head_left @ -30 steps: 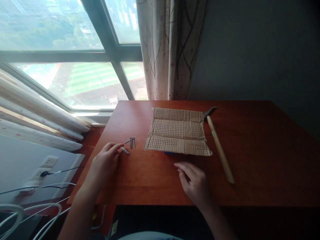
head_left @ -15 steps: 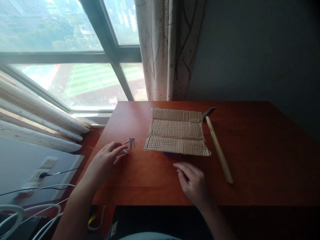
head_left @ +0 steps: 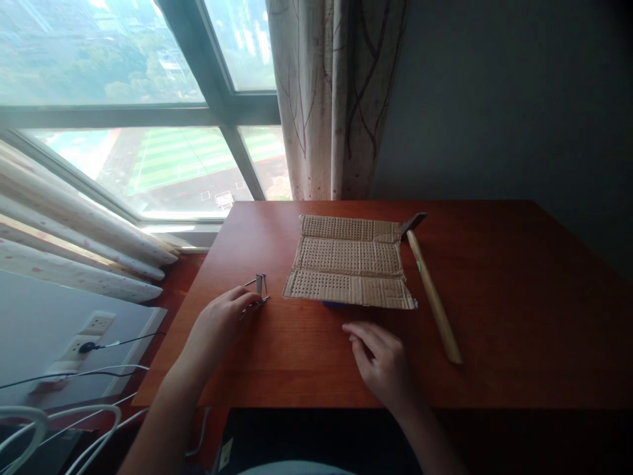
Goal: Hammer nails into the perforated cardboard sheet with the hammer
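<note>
My left hand rests on the red-brown table and pinches a nail between its fingertips. A few more nails lie just beyond it. A perforated cardboard sheet lies flat at the table's middle, with something blue showing under its near edge. A wooden-handled hammer lies to the right of the cardboard, head at the far end. My right hand lies palm down near the front edge, fingers loosely together, holding nothing.
A large window and patterned curtain stand behind the table. A rolled curtain lies on the left sill. A wall socket with cables sits low at the left. A dark wall runs along the right.
My left hand has slid right and picked up a nail in its fingertips. My right hand, the cardboard and the hammer have stayed put.
</note>
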Demonstrator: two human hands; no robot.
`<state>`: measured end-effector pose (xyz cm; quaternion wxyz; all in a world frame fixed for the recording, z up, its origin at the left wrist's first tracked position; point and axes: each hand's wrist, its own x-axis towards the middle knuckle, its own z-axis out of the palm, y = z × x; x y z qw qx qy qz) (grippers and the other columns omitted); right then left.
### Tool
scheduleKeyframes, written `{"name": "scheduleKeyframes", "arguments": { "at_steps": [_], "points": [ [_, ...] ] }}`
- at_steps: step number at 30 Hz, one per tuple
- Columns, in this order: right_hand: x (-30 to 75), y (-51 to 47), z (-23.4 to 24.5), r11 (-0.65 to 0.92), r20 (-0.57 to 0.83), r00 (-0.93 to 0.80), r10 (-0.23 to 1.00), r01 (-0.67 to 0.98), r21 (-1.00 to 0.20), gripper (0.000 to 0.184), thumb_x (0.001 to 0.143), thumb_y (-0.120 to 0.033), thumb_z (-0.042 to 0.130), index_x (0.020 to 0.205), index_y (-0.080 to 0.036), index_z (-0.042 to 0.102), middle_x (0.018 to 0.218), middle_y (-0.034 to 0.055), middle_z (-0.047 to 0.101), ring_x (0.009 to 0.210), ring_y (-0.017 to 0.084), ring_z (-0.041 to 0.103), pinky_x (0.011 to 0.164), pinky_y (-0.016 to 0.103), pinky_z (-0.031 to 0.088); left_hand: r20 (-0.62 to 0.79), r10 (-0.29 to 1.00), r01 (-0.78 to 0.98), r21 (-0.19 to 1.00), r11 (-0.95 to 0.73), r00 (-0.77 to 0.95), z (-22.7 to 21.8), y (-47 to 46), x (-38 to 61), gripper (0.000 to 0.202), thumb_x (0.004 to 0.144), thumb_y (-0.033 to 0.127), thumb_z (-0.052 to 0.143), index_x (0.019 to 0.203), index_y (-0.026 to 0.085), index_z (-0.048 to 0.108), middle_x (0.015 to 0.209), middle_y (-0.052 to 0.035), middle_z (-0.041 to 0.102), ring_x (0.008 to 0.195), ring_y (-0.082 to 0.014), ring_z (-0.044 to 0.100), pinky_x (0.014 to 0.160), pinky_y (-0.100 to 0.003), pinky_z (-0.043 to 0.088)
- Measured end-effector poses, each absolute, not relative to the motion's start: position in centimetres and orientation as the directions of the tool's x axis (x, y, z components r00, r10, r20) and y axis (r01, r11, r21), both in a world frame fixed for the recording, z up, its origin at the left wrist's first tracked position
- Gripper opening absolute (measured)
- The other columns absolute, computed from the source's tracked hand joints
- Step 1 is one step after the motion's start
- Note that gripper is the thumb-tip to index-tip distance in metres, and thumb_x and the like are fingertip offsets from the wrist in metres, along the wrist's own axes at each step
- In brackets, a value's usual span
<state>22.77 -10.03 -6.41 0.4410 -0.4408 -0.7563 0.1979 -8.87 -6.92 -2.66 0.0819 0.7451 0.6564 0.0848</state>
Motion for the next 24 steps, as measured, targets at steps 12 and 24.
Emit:
{"name": "scheduleKeyframes", "arguments": {
  "at_steps": [12, 24],
  "points": [
    [22.7, -9.9, -6.5, 0.535, 0.496, -0.223, 0.839, 0.499, -0.682, 0.031, 0.090, -0.004, 0.050, 0.106, -0.020, 0.071, 0.095, 0.0047, 0.077, 0.084, 0.017, 0.074, 0.078, 0.030, 0.062, 0.082, 0.968, 0.969, 0.086, 0.230, -0.237, -2.4, -6.9, -3.2, 0.025, 0.097, 0.037, 0.047, 0.096, 0.022, 0.067, 0.099, -0.0064, 0.072, 0.079, -0.0244, 0.068, 0.058, -0.031, 0.040],
    [22.7, -9.9, -6.5, 0.529, 0.485, -0.225, 0.845, 0.484, -0.697, 0.031, 0.091, -0.004, 0.050, 0.107, -0.021, 0.070, 0.095, 0.0046, 0.077, 0.084, 0.017, 0.074, 0.078, 0.030, 0.062, 0.173, 0.979, 0.990, 0.104, 0.094, -0.111, -2.9, -5.8, -5.7, 0.028, 0.095, 0.035, 0.050, 0.114, 0.019, 0.064, 0.108, -0.0084, 0.070, 0.095, -0.0268, 0.065, 0.079, -0.034, 0.047]
  ]
}}
